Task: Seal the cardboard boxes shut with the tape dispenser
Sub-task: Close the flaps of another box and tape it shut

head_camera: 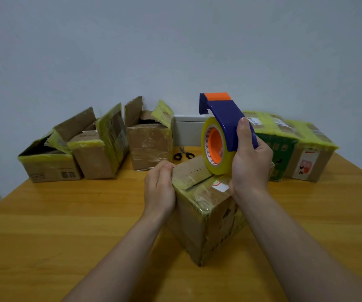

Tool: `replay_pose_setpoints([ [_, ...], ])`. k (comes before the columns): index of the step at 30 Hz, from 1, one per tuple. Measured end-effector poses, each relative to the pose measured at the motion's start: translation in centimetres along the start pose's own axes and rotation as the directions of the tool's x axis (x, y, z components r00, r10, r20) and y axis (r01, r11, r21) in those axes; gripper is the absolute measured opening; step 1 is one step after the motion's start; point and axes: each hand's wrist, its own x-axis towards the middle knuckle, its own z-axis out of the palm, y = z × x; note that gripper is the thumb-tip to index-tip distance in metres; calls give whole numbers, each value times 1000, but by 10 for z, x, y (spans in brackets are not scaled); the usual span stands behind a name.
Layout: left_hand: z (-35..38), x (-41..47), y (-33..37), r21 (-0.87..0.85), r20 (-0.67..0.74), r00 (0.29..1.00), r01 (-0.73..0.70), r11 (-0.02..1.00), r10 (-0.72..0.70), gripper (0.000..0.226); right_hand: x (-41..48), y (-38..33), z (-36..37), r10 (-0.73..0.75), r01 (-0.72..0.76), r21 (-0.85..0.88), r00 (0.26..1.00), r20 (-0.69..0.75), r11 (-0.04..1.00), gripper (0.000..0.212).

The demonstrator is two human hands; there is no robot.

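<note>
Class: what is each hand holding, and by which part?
Right hand grips the tape dispenser by its blue handle. Left hand merely presses against the box.

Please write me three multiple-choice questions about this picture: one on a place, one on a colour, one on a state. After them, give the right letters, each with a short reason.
1. Where do the scissors lie?
A) inside an open box
B) on the table, behind the front box
C) in the left hand

2. What colour is the body of the tape dispenser?
A) blue
B) green
C) white

3. In what state is the leftmost box?
A) taped flat shut
B) open at the top
C) lying crushed

Right letters:
1 B: their black handles show on the wood just past the front box.
2 A: the right hand grips a blue body with orange parts.
3 B: its dark inside shows between raised flaps.
</note>
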Motion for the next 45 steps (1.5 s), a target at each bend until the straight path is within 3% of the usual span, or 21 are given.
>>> replay_pose_setpoints([
  [3,-1,-1,3,-27,13,1000,29,999,-29,39,-1,-1,-1,-1,1,-9,1000,-3,1000,57],
  [6,-3,-11,2,-99,70,980,195,976,-188,19,-2,-2,-1,2,-2,-13,1000,-2,1000,47],
  [8,-2,-22,1,-190,86,965,260,947,-247,30,-2,-1,-1,-7,6,-17,1000,-11,1000,49],
  [11,7,-32,8,-254,-2,965,252,934,-261,27,-2,0,0,-7,7,-28,1000,-11,1000,45],
  [14,6,-35,17,-170,-20,972,226,959,-233,31,-1,-1,0,1,-1,-22,1000,-4,1000,51],
  [18,4,-53,26,108,-3,999,50,993,-49,83,-2,-1,1,-18,18,-24,1000,-16,1000,56],
  [21,13,-63,34,81,34,998,46,996,-49,80,-2,0,1,-11,10,-46,1000,-16,999,46],
  [24,8,-61,37,159,58,997,39,987,-48,76,-1,-1,0,-4,3,-67,1000,-16,998,41],
  [28,1,-75,31,320,140,990,-36,947,-10,88,-2,0,0,-17,15,-67,999,-29,998,50],
  [33,7,-85,32,341,138,990,-34,940,-14,77,-1,1,1,-15,13,-53,999,-37,999,58],
  [35,3,-85,32,447,158,986,-123,886,58,78,0,0,0,-11,9,-36,999,-41,999,64],
  [39,-11,-80,34,623,294,922,-386,680,253,83,2,-2,-2,-13,16,46,998,-58,999,71],
  [43,-27,-66,41,635,419,874,-475,609,246,81,5,-9,-5,72,-65,143,996,-49,988,52],
  [45,-40,-55,42,595,483,848,-501,629,218,78,7,-16,-8,76,-72,160,997,-22,985,43],
])
